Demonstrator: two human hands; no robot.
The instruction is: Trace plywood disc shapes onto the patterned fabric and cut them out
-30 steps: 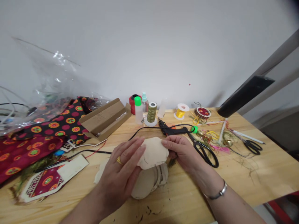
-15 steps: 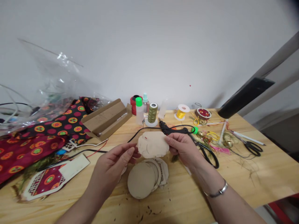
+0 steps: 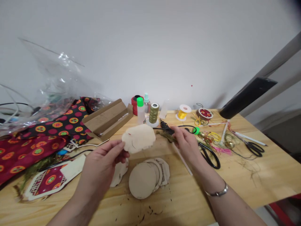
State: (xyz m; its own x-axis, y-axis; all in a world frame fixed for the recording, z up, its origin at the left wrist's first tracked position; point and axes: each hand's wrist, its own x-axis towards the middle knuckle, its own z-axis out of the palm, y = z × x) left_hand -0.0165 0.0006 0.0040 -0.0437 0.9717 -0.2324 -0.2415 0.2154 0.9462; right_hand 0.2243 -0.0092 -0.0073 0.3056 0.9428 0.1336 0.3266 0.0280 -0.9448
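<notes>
A pale, scallop-edged wooden piece with a small red mark is pinched at its left edge by my left hand, above the table. My right hand is closed at the black glue gun, near its handle; the fingertips partly hide what they grip. Round wooden discs lie stacked on the table below, with a patterned-edge piece under them. Another pale piece lies beside the discs, partly behind my left hand.
An open cardboard box, thread spools and bottles stand along the back. Patterned fabric fills the left. Black-handled scissors, cords and bells lie right. A black cylinder juts in at right.
My right hand has let go of the pale piece and moved to the glue gun. My left hand has shifted left and slightly tilted the piece.
</notes>
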